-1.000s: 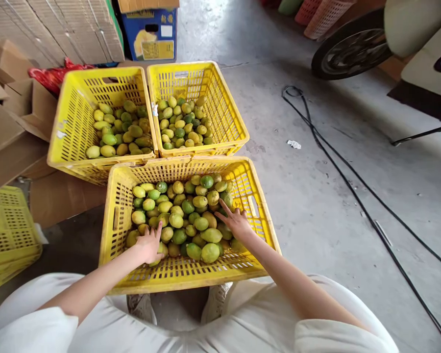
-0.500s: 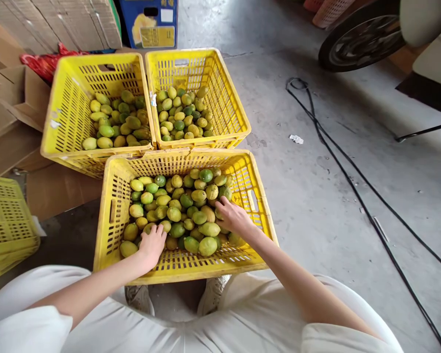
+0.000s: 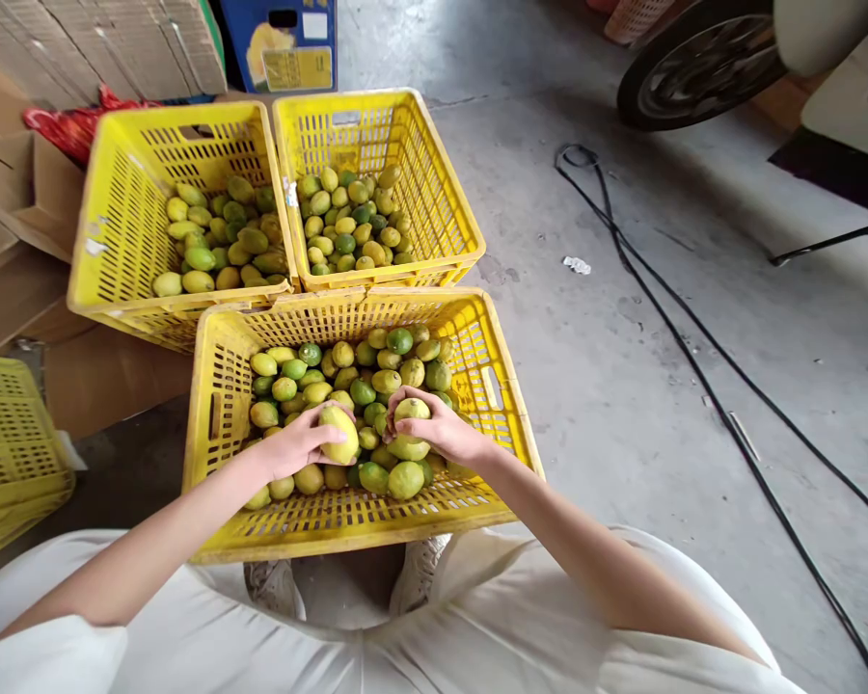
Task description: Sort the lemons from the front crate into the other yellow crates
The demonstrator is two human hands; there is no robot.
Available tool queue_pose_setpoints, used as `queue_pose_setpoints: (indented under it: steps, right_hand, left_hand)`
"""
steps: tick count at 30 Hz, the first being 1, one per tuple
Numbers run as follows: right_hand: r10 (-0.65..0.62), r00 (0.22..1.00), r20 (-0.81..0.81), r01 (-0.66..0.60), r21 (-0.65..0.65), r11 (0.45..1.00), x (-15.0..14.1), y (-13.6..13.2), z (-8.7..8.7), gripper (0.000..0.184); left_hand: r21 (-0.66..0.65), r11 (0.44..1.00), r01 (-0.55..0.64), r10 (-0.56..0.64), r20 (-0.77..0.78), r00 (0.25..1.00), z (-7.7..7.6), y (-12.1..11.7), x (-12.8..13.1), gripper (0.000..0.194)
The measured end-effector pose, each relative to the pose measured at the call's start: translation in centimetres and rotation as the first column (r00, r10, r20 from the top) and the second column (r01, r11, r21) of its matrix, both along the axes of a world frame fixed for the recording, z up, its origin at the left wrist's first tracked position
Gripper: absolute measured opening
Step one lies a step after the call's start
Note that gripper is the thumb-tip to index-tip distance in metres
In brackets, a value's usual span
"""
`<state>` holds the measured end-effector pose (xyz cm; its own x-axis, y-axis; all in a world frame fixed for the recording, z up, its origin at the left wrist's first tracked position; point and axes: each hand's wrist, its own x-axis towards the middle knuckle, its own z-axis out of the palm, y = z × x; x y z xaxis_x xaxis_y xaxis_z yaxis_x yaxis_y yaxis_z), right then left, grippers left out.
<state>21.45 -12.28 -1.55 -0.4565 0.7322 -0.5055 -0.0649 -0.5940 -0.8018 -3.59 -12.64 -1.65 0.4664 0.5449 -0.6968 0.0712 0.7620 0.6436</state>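
Directly in front of me is a yellow plastic crate [image 3: 376, 528] with a layer of yellow and green lemons [image 3: 387, 382] in it. Above its left middle, my left hand [image 3: 294, 449] is closed round a yellow lemon [image 3: 339, 434]. To the right of it, my right hand [image 3: 445, 429] grips a greenish-yellow lemon [image 3: 411, 412], the fingers behind it mostly hidden. The two held lemons are a short gap apart, over the others in the crate.
Behind stand a left yellow crate [image 3: 87, 265] and a right yellow crate [image 3: 457, 217], both holding lemons. Cardboard boxes [image 3: 14, 280] and another yellow crate [image 3: 14, 448] lie at left. A black cable [image 3: 684, 352] crosses the floor near a wheeled vehicle [image 3: 701, 72] at right.
Both hands have come up from the pile and closer together over the crate's middle. Each now shows a lemon in its grasp. The view has shifted slightly.
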Motion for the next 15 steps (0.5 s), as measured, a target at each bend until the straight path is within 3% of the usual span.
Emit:
queue_pose_setpoints:
  steps: [4, 6, 9, 12, 15]
  right_hand:
    - [-0.166, 0.973, -0.163, 0.139, -0.164, 0.977, -0.3, -0.4, 0.3, 0.039]
    - [-0.227, 0.951, -0.212, 0.179, -0.222, 0.958, -0.3, -0.4, 0.6, 0.041]
    - [-0.228, 0.933, -0.277, 0.142, -0.298, 0.944, -0.2, -0.4, 1.4, 0.054]
    - [-0.210, 0.937, -0.278, 0.123, -0.299, 0.946, -0.4, -0.5, 1.8, 0.064]
    - [-0.262, 0.928, -0.264, 0.189, -0.273, 0.943, -0.6, -0.6, 1.9, 0.055]
  left_hand:
    - [-0.042, 0.982, -0.184, 0.189, 0.215, 0.958, 1.8, 0.4, -0.7, 0.049]
    - [-0.001, 0.970, -0.244, 0.238, 0.233, 0.943, 2.4, 0.5, -1.3, 0.050]
    - [0.017, 0.945, -0.327, 0.316, 0.213, 0.925, 3.1, 0.5, -1.9, 0.047]
    - [-0.052, 0.939, -0.341, 0.344, 0.213, 0.914, 3.5, 0.5, -2.0, 0.047]
    - [-0.071, 0.949, -0.306, 0.314, 0.220, 0.923, 3.6, 0.1, -1.8, 0.057]
